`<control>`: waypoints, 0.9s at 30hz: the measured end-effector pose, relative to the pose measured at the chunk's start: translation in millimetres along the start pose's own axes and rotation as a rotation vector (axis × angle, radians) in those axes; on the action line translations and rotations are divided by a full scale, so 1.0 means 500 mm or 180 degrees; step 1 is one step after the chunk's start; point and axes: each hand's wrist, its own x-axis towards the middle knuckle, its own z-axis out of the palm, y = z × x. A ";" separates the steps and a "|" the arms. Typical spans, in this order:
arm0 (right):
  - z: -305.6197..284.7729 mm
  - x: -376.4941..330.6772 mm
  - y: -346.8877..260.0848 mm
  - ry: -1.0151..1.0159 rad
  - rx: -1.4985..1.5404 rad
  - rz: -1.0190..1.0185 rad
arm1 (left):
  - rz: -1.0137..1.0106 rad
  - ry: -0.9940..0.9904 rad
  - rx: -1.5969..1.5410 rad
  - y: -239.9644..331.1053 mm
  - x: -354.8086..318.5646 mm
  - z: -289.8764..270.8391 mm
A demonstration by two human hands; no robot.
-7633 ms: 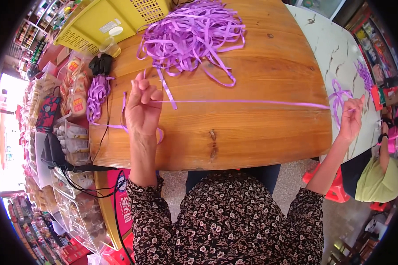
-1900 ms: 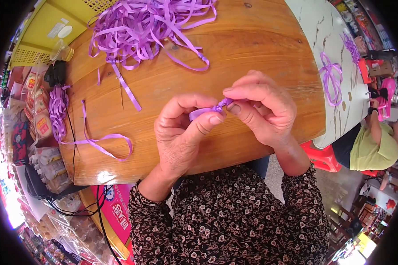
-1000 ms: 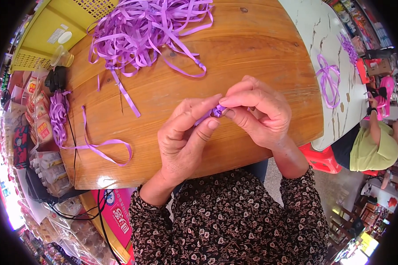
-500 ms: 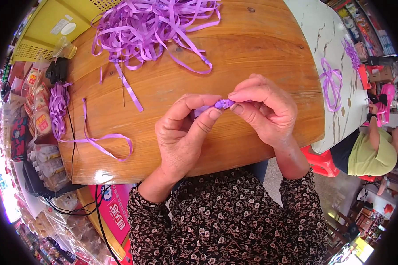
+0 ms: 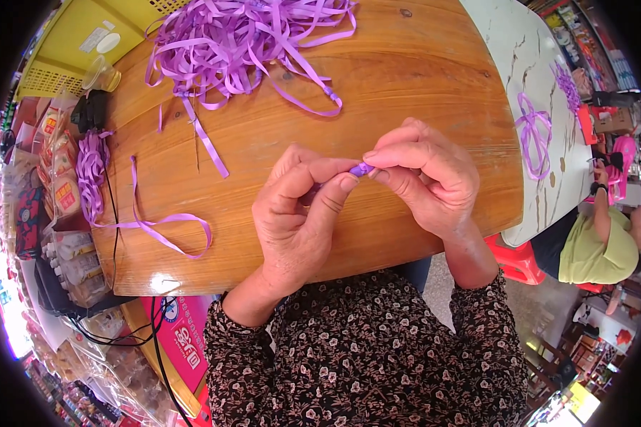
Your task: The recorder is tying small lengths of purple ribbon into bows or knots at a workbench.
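My left hand [image 5: 299,213] and my right hand [image 5: 424,178] meet over the near part of a round wooden table [image 5: 406,85]. Between their fingertips they pinch a small folded piece of purple ribbon [image 5: 361,169]; most of it is hidden inside my fingers. A big loose heap of purple ribbon strips [image 5: 242,43] lies at the far side of the table. One long purple strip [image 5: 164,231] curls on the wood to the left of my left hand.
A yellow plastic basket [image 5: 71,50] and a clear cup [image 5: 101,71] stand at the far left. Packaged goods and cables crowd the left edge. A white marbled table [image 5: 541,107] with purple ribbon pieces stands at the right, where another person in a green top [image 5: 591,249] sits.
Several seconds ago my arms were spread wide, stretching one long strip across the table. Now both hands are together at the middle, working the ribbon into a small piece between the fingertips.
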 end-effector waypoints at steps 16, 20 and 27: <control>0.003 -0.002 0.000 -0.0070 -0.0010 0.0006 | -0.0054 0.0026 -0.0321 -0.004 -0.002 0.000; 0.003 -0.001 -0.002 -0.0007 -0.0184 -0.0201 | -0.0047 -0.0044 -0.0564 -0.005 -0.003 0.003; 0.002 -0.005 -0.004 -0.0008 -0.0284 -0.0250 | 0.0089 -0.0040 -0.0296 -0.008 -0.007 0.009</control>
